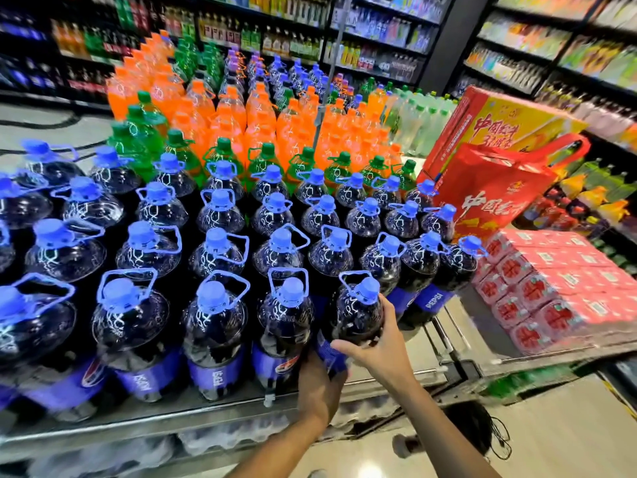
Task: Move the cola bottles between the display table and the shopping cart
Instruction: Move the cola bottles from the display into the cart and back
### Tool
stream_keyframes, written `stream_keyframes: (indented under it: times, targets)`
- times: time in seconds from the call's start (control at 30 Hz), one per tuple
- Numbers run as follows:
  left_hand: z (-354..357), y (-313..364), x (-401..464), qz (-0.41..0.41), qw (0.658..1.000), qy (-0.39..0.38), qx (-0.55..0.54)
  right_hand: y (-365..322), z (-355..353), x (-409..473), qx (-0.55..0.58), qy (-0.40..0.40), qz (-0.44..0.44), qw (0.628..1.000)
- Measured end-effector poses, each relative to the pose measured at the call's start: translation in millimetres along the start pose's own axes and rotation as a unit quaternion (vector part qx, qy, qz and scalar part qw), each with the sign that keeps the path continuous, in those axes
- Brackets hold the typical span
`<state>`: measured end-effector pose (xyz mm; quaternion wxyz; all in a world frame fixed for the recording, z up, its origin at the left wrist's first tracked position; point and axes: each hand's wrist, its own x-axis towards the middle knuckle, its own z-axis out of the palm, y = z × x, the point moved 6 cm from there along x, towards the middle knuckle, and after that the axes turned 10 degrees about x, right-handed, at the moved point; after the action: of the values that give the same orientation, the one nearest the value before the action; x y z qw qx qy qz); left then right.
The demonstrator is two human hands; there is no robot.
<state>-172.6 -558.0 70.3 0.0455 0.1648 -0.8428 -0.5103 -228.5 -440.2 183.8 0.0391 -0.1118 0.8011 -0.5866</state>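
Several large dark cola bottles with blue caps and carry loops fill the near half of the display table [179, 420]. One cola bottle [358, 313] stands at the front right end of the front row. My left hand [319, 388] grips it low, near its blue label. My right hand [381, 343] wraps around its shoulder from the right side. The bottle stands upright at the table's front edge, close beside its neighbour [286, 322]. No shopping cart is clearly in view.
Green and orange soda bottles [262, 122] stand behind the colas. A red carton and red bag [489, 188] lean at the right, above stacked pink drink packs [551, 291]. Shelves of drinks line the back and right walls. Pale floor [558, 436] shows at the lower right.
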Motion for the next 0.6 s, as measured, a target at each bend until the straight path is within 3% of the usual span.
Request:
stream_keyframes:
  times: [0.13, 0.6]
  targets:
    - [3, 0, 3, -0.036, 0.999, -0.019, -0.002, 0, -4, 2, -0.002, 0.022, 0.005, 1.0]
    - [14, 2, 27, -0.028, 0.998, -0.051, -0.032, 0, -5, 10, 0.005, 0.109, -0.017, 0.994]
